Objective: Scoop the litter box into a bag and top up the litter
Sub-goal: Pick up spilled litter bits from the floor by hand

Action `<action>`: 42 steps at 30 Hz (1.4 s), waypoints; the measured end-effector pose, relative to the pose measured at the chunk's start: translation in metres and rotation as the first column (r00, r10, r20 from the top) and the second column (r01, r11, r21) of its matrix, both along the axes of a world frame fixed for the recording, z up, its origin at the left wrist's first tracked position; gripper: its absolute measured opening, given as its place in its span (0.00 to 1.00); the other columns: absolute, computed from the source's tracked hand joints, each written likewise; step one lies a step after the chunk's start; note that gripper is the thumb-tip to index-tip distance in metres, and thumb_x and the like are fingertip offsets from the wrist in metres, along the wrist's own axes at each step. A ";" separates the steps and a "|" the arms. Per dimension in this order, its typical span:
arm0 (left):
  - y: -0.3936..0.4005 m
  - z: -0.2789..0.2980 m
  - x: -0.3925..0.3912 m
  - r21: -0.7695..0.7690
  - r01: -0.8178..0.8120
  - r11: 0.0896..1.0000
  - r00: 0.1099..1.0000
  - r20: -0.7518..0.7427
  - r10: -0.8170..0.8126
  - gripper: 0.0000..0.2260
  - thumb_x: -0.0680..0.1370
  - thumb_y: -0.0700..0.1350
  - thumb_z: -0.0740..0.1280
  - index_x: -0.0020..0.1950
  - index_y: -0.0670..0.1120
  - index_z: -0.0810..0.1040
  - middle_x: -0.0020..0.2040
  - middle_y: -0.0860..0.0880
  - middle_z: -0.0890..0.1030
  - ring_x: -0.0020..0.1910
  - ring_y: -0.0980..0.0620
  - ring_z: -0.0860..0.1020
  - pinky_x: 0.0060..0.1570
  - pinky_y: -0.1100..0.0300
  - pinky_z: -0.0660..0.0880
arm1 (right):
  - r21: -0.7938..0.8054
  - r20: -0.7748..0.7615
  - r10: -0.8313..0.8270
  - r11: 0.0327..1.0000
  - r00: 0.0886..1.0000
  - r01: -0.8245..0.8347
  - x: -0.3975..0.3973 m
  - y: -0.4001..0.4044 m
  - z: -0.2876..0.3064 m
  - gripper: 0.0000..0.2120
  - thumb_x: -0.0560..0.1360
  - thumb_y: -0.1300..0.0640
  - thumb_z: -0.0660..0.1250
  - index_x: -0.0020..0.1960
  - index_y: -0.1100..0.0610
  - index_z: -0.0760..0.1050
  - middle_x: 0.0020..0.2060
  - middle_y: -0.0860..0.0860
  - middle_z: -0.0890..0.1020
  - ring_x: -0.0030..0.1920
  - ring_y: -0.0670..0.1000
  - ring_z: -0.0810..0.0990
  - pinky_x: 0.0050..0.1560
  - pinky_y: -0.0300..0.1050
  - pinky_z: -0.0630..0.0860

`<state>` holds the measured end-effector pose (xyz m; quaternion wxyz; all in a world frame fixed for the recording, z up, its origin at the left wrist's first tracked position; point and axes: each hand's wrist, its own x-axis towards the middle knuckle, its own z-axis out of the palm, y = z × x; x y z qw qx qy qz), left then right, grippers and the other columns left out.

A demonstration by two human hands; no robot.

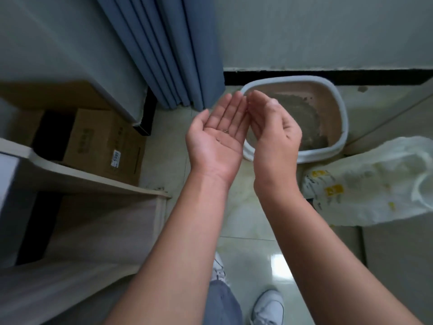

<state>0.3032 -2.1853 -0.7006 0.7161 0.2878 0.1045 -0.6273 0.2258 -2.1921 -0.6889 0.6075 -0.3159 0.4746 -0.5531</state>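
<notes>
Two bare hands raised mid-frame, left hand [216, 132] palm up, fingers straight, few litter grains on it, right hand [273, 127] loosely cupped, holding nothing, litter box [337, 99] on floor at one o'clock, white bag [365, 184] at three o'clock.

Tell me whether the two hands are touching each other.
Touching. The head view shows the right hand's fingertips meeting the left hand's fingertips, no gap between.

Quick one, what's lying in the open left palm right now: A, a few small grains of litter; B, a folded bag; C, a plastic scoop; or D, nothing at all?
A: the left hand is held palm up with a few small dark grains on it, in front of the litter box.
</notes>
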 end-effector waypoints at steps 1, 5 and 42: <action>0.002 0.020 -0.009 0.013 -0.011 1.000 1.000 0.013 0.011 0.18 0.82 0.45 0.54 0.58 0.35 0.78 0.58 0.35 0.82 0.63 0.40 0.79 0.69 0.48 0.71 | 0.041 0.068 -0.020 0.999 0.997 0.017 -0.005 0.002 0.020 0.16 0.84 0.59 0.55 0.60 0.67 0.78 0.55 0.58 0.83 0.58 0.51 0.82 0.63 0.44 0.76; 0.006 0.106 -0.043 0.052 -0.043 0.998 0.998 0.045 0.041 0.18 0.82 0.45 0.54 0.59 0.35 0.78 0.60 0.36 0.81 0.63 0.41 0.79 0.68 0.50 0.72 | 0.176 0.289 -0.114 0.982 0.950 0.065 -0.025 0.009 0.102 0.18 0.84 0.56 0.54 0.59 0.66 0.78 0.55 0.59 0.84 0.57 0.52 0.83 0.63 0.44 0.76; 0.076 0.627 -0.050 -0.365 -0.003 0.931 0.976 0.201 0.082 0.26 0.81 0.55 0.51 0.67 0.40 0.76 0.65 0.44 0.80 0.68 0.48 0.76 0.74 0.52 0.64 | 0.157 0.680 -0.108 0.988 0.725 0.000 -0.024 0.067 0.620 0.29 0.83 0.47 0.49 0.58 0.69 0.78 0.54 0.63 0.83 0.59 0.58 0.82 0.68 0.51 0.71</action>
